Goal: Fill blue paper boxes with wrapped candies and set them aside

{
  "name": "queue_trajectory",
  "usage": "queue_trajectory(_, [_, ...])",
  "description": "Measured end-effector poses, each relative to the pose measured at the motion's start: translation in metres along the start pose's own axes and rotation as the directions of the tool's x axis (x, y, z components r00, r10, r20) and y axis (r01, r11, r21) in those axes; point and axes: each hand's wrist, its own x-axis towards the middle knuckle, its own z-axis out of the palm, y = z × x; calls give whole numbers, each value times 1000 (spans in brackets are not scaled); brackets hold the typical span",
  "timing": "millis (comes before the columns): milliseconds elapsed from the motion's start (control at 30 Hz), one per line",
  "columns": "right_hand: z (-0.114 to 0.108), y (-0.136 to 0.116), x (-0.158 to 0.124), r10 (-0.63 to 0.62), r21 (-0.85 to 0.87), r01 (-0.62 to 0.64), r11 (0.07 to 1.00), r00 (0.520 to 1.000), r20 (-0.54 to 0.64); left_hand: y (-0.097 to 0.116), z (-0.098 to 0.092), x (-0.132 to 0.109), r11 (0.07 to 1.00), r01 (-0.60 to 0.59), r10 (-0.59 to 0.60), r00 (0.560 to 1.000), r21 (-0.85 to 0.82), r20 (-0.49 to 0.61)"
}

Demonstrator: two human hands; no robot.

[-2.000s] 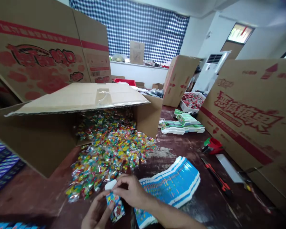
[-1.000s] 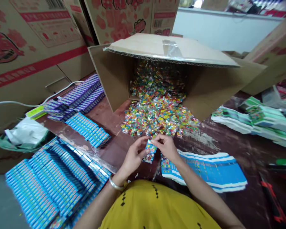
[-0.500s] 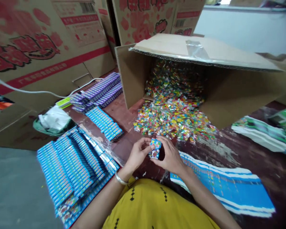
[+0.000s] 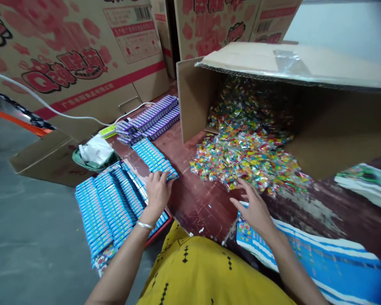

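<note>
My left hand (image 4: 157,191) rests on the near end of a short row of small blue boxes (image 4: 152,156), its fingers bent over one small blue box there. A silver bangle sits on that wrist. My right hand (image 4: 255,207) hovers open with fingers spread at the near edge of a pile of colourful wrapped candies (image 4: 247,154). The pile spills from a carton (image 4: 190,97) lying on its side. Under my right wrist lies a fanned stack of flat blue box blanks (image 4: 324,258).
A tray packed with blue boxes (image 4: 104,207) sits at the table's left edge, with purple boxes (image 4: 152,116) behind it. Green flat blanks (image 4: 365,182) lie at right. Big printed cartons (image 4: 82,63) stand behind. A power strip (image 4: 107,131), white cable and a green bag (image 4: 95,154) are at left.
Both hands held one small blue box together in front of me. Now the left hand has carried it left to the row of blue boxes, and the right hand has opened toward the candies.
</note>
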Motion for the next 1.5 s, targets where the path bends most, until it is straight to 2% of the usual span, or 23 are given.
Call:
queue_trajectory(133, [-22,25,-12,73,-16,-75,997,990,-124,16,3,-1,987,-18,11,999,-158,-47])
queue_trajectory(200, [-35,37,-18,76,-76,-86,993,989,-128,39,4,-5,953,-52,45,999,-298,-28])
queue_trajectory(267, [-45,47,-22,57,-149,-69,986,995,-82,72,6,-12,887,-123,156,987,-444,39])
queue_trajectory(333, [-50,52,-23,34,-205,-37,978,999,-21,110,7,-23,793,-213,336,935,-571,118])
queue_trajectory(433, [-47,50,-23,2,-252,15,968,998,67,161,12,-39,675,-306,556,809,-671,191])
queue_trajectory(500, [-41,44,-22,-26,-275,56,960,993,112,182,18,-47,664,-347,619,752,-662,226])
queue_trajectory(567, [-35,38,-23,-54,-282,95,955,988,147,191,23,-50,684,-372,634,729,-627,259])
queue_trajectory(667, [-30,31,-25,-92,-261,127,957,986,141,192,27,-52,722,-371,615,730,-584,296])
queue_trajectory(800, [-33,25,-24,-121,-154,124,980,992,28,188,24,-53,753,-336,576,753,-566,318])
queue_trajectory(900, [-34,20,-19,54,2,-54,999,994,-92,186,17,-51,740,-287,546,785,-608,293])
queue_trajectory(1000, [-30,14,-12,285,251,-240,938,945,-161,185,11,-46,689,-247,531,812,-681,244])
queue_trajectory(1100, [-25,3,-6,380,432,-267,862,903,-200,186,8,-40,662,-202,497,840,-722,220])
queue_trajectory(1200, [-24,-11,-4,383,499,-224,837,891,-243,183,9,-30,618,-66,430,863,-783,266])
queue_trajectory(1267, [-25,-19,-6,318,514,-177,839,926,-201,178,10,-19,521,102,417,835,-847,357])
queue_trajectory(1333, [-26,-24,-8,210,506,-128,853,972,-108,170,10,-7,396,312,419,776,-864,472])
queue_trajectory(1400, [-30,-27,-10,120,504,-106,857,993,3,162,6,2,283,486,427,709,-827,562])
queue_trajectory(1500, [-40,-28,-8,76,500,-117,858,992,102,153,-2,8,209,600,476,628,-773,616])
